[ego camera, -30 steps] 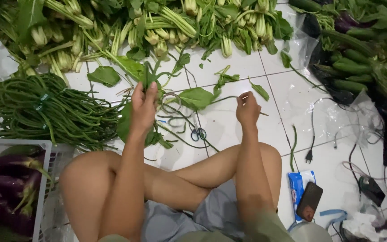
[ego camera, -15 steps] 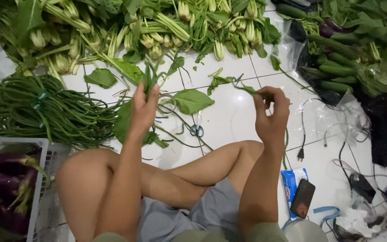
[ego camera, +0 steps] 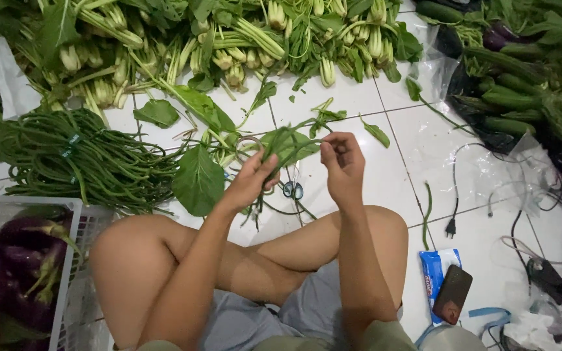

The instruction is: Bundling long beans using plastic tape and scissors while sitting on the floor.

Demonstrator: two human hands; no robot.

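Right now the person sits cross-legged on the white tile floor (ego camera: 359, 97), both hands up in front of the knees. Left hand (ego camera: 252, 179) has its fingers closed round the stems of a leafy bunch (ego camera: 281, 146), held just above the floor. Right hand (ego camera: 341, 166) is close beside it, fingers curled & pinched near the bunch's top; can't tell if they grip a stem or a tie. One big loose leaf (ego camera: 198, 182) hangs low at the left of the wrist. Scissors (ego camera: 292, 190) lie on the tiles under the hands, partly hidden. Long beans (ego camera: 79, 162) are piled to the left, w/ a white basket (ego camera: 66, 260) of eggplants (ego camera: 14, 260) at the near left corner. Pak choy (ego camera: 229, 45) is heaped along the far edge, cucumbers (ego camera: 508, 97) on dark plastic at the far right. Phone (ego camera: 451, 294) rests on a blue packet (ego camera: 434, 276) by the right knee, cables (ego camera: 453, 195) nearby.
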